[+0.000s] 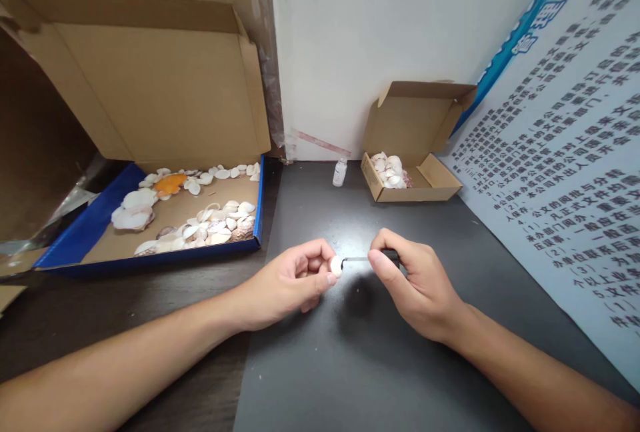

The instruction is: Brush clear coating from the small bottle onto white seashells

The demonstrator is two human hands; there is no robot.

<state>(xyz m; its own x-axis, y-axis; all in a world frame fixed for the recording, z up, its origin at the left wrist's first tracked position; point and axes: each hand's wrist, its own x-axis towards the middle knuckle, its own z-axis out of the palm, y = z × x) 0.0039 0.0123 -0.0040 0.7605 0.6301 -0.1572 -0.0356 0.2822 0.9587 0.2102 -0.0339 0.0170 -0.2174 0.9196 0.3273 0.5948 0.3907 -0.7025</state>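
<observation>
My left hand (pixel 295 277) pinches a small white seashell (pixel 336 266) between thumb and fingers above the dark mat. In my right hand (pixel 413 279) is a small applicator brush (pixel 356 259) with a black cap-like handle and a thin pale stem. Its dark tip meets the shell's right edge, or is very close to it. Fingers hide part of both the handle and the shell. Farther back on the mat stands a small bottle (pixel 339 173) with a white label; no cap shows on it.
At the left, a blue-edged open cardboard box (pixel 150 265) holds many white shells and an orange shell (pixel 170 184). A smaller open cardboard box (pixel 415 196) with white shells stands back right. A printed sheet (pixel 560 172) borders the right, and a white wall (pixel 400 25) the back.
</observation>
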